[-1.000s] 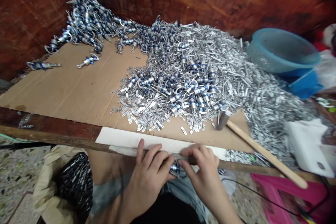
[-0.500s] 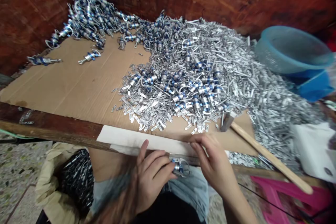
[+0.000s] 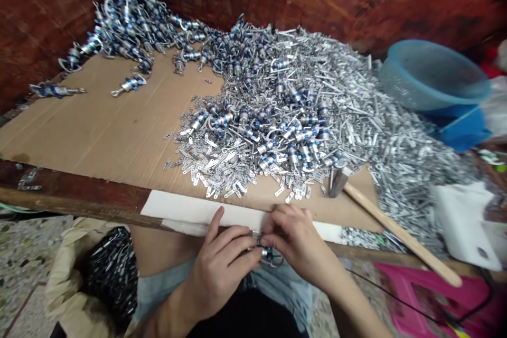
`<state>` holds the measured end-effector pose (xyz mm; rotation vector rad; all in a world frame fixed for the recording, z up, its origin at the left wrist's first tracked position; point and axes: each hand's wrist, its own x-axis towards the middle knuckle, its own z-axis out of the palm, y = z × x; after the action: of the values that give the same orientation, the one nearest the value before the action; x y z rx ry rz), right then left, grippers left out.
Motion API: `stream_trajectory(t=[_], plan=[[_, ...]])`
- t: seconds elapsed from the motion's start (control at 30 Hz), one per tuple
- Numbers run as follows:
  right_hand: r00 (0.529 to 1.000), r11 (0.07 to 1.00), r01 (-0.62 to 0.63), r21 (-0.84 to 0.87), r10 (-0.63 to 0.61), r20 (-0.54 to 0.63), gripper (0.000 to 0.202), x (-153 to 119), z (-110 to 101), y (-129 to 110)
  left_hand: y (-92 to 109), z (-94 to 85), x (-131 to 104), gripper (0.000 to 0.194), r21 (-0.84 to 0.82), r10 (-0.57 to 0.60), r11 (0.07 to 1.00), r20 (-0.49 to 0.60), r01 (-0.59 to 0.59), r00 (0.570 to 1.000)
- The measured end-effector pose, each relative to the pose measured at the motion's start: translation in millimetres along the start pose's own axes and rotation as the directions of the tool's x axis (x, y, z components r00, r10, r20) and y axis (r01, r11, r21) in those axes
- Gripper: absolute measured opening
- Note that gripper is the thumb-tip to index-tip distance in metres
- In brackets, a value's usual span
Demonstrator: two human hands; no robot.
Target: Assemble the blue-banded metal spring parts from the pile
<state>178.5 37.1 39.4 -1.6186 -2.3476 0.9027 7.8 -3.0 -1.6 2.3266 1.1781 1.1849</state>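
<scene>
At the table's front edge, a blue and silver metal assembly (image 3: 268,254) with a curved ring is gripped by the fingertips of my left hand (image 3: 222,266). Its index finger and thumb side rest near the white strip (image 3: 190,207). My right hand (image 3: 295,237) is pinched at the upper end of the same assembly; any small part between its fingers is hidden. Behind my hands lie small flat perforated links (image 3: 237,188) and a heap of similar blue and silver assemblies (image 3: 304,134) on cardboard (image 3: 106,121).
A hammer (image 3: 396,227) lies at the right. Silver parts (image 3: 415,169) are heaped up to a blue basket (image 3: 435,82). More assemblies (image 3: 130,21) are piled at the back left. A sack of dark parts (image 3: 113,269) stands at the lower left.
My right hand has moved left and closed in on the assembly, its fingers now meeting those of my left hand. My left hand still holds it. The view has shifted slightly.
</scene>
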Motion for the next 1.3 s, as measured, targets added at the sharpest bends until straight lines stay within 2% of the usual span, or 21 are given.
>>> stream_trajectory(t=[0.07, 0.13, 0.17, 0.2, 0.23, 0.27, 0.3, 0.33, 0.43, 0.5, 0.6, 0.63, 0.67, 0.7, 0.8, 0.83, 0.97, 1.1, 1.17, 1.23, 1.3], plan=[[1.0, 0.997, 0.013, 0.07, -0.011, -0.029, 0.012, 0.0, -8.1, 6.2, -0.7, -1.2, 0.8, 0.006, -0.004, -0.011, 1.0, 0.01, 0.011, 1.0], [0.976, 0.993, -0.008, 0.114, 0.033, -0.217, 0.013, -4.8, -19.6, 24.7, -0.7, -1.6, 1.9, 0.006, -0.009, -0.019, 1.0, 0.007, 0.02, 1.0], [0.934, 0.994, -0.046, 0.103, 0.079, -0.349, 0.016, -8.6, -25.9, 39.1, -0.3, -1.6, 2.8, 0.006, -0.007, -0.018, 1.0, 0.003, 0.018, 1.0], [0.851, 0.992, -0.121, 0.042, 0.126, -0.51, 0.021, -12.8, -31.9, 56.3, 0.2, -1.6, 3.8, 0.005, -0.004, -0.016, 1.0, -0.001, 0.016, 1.0], [0.779, 0.97, -0.232, -0.073, 0.14, -0.611, 0.032, -17.1, -37.3, 75.2, 0.8, -1.7, 5.0, 0.004, 0.002, -0.017, 1.0, -0.007, 0.017, 1.0], [0.731, 0.915, -0.358, -0.189, 0.148, -0.666, 0.045, -21.2, -41.5, 94.5, 1.5, -1.8, 6.3, 0.004, 0.007, -0.02, 1.0, -0.014, 0.02, 1.0], [0.72, 0.857, -0.442, -0.263, 0.164, -0.674, 0.054, -24.6, -44.6, 112.5, 2.2, -2.0, 7.5, 0.004, 0.008, -0.028, 1.0, -0.021, 0.028, 0.999], [0.736, 0.829, -0.463, -0.315, 0.16, -0.658, 0.057, -27.3, -46.6, 127.8, 2.8, -2.3, 8.7, 0.004, 0.005, -0.037, 0.999, -0.024, 0.038, 0.999], [0.821, 0.847, -0.375, -0.377, 0.115, -0.559, 0.048, -30.7, -47.1, 146.4, 3.6, -3.0, 10.5, 0.005, -0.014, -0.048, 0.999, -0.019, 0.047, 0.999], [0.83, 0.873, -0.314, -0.373, 0.061, -0.554, 0.04, -32.2, -43.9, 132.5, 3.7, -3.2, 10.2, 0.004, -0.011, -0.053, 0.999, -0.012, 0.053, 0.999], [0.809, 0.92, -0.214, -0.327, -0.021, -0.588, 0.027, -40.7, -35.4, 83.8, 4.2, -2.8, 8.7, 0.003, -0.004, -0.065, 0.998, -0.002, 0.065, 0.998], [0.821, 0.944, -0.144, -0.298, -0.054, -0.568, 0.023, -45.5, -31.7, 65.2, 4.5, -2.7, 8.3, 0.003, -0.003, -0.07, 0.998, -0.001, 0.07, 0.998], [0.869, 0.959, -0.062, -0.276, -0.084, -0.488, 0.019, -50.5, -27.7, 47.7, 4.9, -2.6, 8.1, 0.004, -0.001, -0.076, 0.997, -0.004, 0.076, 0.997], [0.887, 0.965, 0.013, -0.262, -0.132, -0.443, 0.016, -55.4, -23.2, 32.4, 5.2, -2.6, 7.9, 0.004, 0.001, -0.081, 0.997, -0.005, 0.081, 0.997], [0.874, 0.951, 0.159, -0.265, -0.261, -0.411, 0.026, -64.3, -8.9, 5.5, 5.8, -3.3, 8.1, 0.006, 0.006, -0.068, 0.998, 0.009, 0.068, 0.998], [0.874, 0.946, 0.164, -0.278, -0.27, -0.403, 0.028, -64.8, -4.4, 2.5, 5.8, -3.6, 8.2, 0.006, 0.008, -0.059, 0.998, 0.016, 0.058, 0.998], [0.929, 0.946, 0.091, -0.31, -0.193, -0.316, 0.022, -60.9, 6.7, 3.5, 5.6, -4.0, 7.8, 0.006, 0.031, -0.052, 0.998, 0.007, 0.051, 0.999], [0.898, 0.957, 0.119, -0.265, -0.218, -0.383, 0.028, -59.5, 9.0, 0.9, 5.0, -3.6, 7.3, 0.007, 0.038, -0.049, 0.998, 0.016, 0.049, 0.999], [0.923, 0.962, 0.098, -0.253, -0.183, -0.338, 0.025, -58.5, 7.7, 1.7, 4.8, -3.8, 8.0, 0.007, 0.028, -0.062, 0.998, 0.017, 0.061, 0.998], [0.939, 0.971, 0.013, -0.239, -0.094, -0.331, 0.021, -56.2, 2.3, 11.5, 5.2, -5.0, 9.2, 0.006, 0.0, -0.071, 0.997, 0.02, 0.071, 0.997], [0.883, 0.957, -0.139, -0.253, 0.004, -0.468, 0.023, -53.0, -7.9, 32.1, 6.4, -8.2, 9.8, 0.005, -0.052, -0.104, 0.993, 0.001, 0.104, 0.995]])
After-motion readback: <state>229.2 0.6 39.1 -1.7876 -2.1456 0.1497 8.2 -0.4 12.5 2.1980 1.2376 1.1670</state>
